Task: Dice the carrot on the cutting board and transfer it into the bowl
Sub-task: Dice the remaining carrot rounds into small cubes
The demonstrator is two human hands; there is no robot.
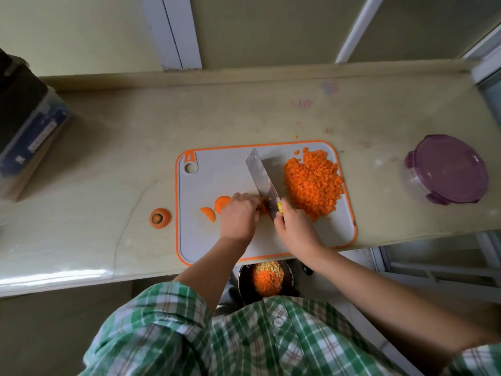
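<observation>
A grey cutting board (217, 169) with an orange rim lies on the counter. A big heap of diced carrot (313, 183) covers its right side. My right hand (294, 226) grips the handle of a cleaver (261, 177), its blade lying across the board's middle. My left hand (238, 215) holds down a carrot piece (262, 207) against the blade, fingers curled over it. Two carrot slices (214, 208) lie just left of that hand. A dark bowl (267, 280) with diced carrot and pale bits sits below the counter edge, partly hidden by my shirt.
A carrot top (160, 218) lies on the counter left of the board. A purple-lidded container (447, 169) stands at the right. A dark box (27, 131) stands at the far left. The counter's front edge runs just under the board.
</observation>
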